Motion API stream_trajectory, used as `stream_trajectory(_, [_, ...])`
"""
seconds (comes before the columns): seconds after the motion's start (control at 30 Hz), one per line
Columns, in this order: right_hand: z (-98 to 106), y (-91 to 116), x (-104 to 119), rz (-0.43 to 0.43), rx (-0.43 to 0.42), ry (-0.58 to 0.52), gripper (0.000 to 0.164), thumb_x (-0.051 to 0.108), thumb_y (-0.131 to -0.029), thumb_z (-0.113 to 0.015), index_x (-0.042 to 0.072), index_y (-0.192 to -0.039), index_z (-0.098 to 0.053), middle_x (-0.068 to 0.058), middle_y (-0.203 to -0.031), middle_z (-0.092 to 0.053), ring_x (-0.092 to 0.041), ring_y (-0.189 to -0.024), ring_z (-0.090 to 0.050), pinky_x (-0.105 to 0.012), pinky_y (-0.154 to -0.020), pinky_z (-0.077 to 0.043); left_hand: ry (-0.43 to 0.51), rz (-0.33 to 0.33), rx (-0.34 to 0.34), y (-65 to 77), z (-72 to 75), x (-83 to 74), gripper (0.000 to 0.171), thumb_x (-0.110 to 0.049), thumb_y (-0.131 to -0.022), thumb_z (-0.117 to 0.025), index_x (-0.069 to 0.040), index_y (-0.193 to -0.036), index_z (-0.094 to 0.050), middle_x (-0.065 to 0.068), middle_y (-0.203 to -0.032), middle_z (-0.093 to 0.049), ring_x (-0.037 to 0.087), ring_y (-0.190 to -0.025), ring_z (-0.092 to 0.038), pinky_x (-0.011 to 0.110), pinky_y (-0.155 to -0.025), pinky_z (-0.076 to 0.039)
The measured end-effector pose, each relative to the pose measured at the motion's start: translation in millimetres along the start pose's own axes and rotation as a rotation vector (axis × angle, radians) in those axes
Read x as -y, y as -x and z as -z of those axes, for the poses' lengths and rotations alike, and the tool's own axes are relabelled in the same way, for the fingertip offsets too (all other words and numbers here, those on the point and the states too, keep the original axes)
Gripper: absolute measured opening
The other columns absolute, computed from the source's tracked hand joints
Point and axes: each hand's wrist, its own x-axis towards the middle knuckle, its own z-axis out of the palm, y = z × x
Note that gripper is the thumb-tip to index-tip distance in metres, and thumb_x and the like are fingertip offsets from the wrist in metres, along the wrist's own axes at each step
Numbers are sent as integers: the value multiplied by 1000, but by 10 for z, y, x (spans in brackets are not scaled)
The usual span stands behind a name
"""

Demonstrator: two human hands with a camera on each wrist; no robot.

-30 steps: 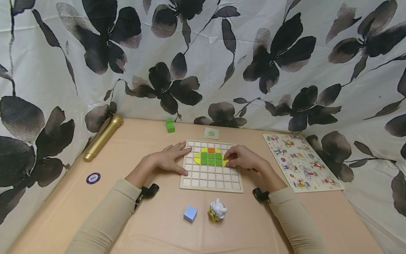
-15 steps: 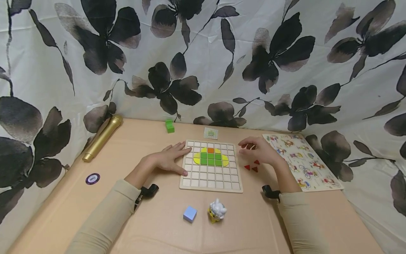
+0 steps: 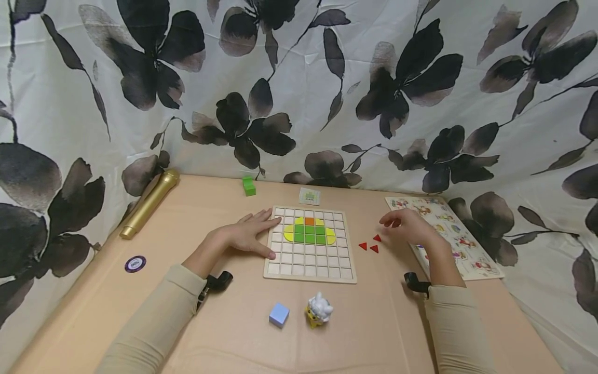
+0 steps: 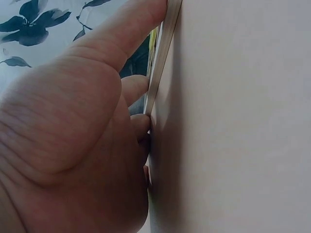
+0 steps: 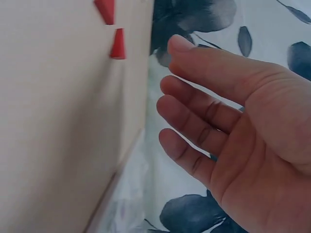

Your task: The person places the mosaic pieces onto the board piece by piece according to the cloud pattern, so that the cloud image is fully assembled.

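Observation:
A white gridded board [image 3: 308,265] lies in the middle of the table. Green squares [image 3: 310,234], an orange square [image 3: 309,221] and rounded yellow pieces [image 3: 288,237] form a shape on it. My left hand [image 3: 245,233] is spread over the board's left edge, and in the left wrist view its thumb and fingers touch the wooden rim [image 4: 164,53]. Right of the board lie three red triangles [image 3: 375,249]. My right hand [image 3: 411,227] hovers beside them, by the picture board. Its fingers are loosely bent and hold nothing in the right wrist view.
The picture puzzle board [image 3: 467,244] lies at the right. A small card [image 3: 310,196] and a green block piece [image 3: 249,186] are at the back. A gold tube [image 3: 150,205] and a round chip [image 3: 135,264] lie left. In front stand a blue cube [image 3: 279,315] and a small figurine [image 3: 319,310].
My right hand has let go of a yellow piece at the right of the shape and moved rightward past the red triangles, which now show. My left hand stays on the board.

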Motion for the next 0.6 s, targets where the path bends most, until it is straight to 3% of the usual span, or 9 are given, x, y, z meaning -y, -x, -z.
stream_trajectory(0.2, [-128,-68,-36,-17,81,-1,19,11,-88,-82,5,-105,-78,-4,-92,-73,-21,-85,-60,-33,-76,-52,9,3,-1,6,3,4,110,-67,-83,-76,-22,-168,-22,12,-176,2,33,-164,4,58,-131,0])
stream_trajectory(0.4, [-207,-116,-70,6,75,82,8,8,-87,-82,9,-95,-80,-1,-87,-75,-17,-81,-62,-34,-78,-53,17,2,-1,8,13,-6,109,-66,-84,-76,-21,-168,-22,12,-176,3,33,-164,4,58,-131,0])
stream_trajectory(0.6, [-215,-131,-80,21,76,94,14,5,-88,-81,8,-102,-79,-2,-93,-76,-17,-84,-64,-36,-81,-55,15,0,0,0,9,0,110,-66,-84,-76,-21,-168,-22,13,-176,2,34,-164,4,58,-131,-1])
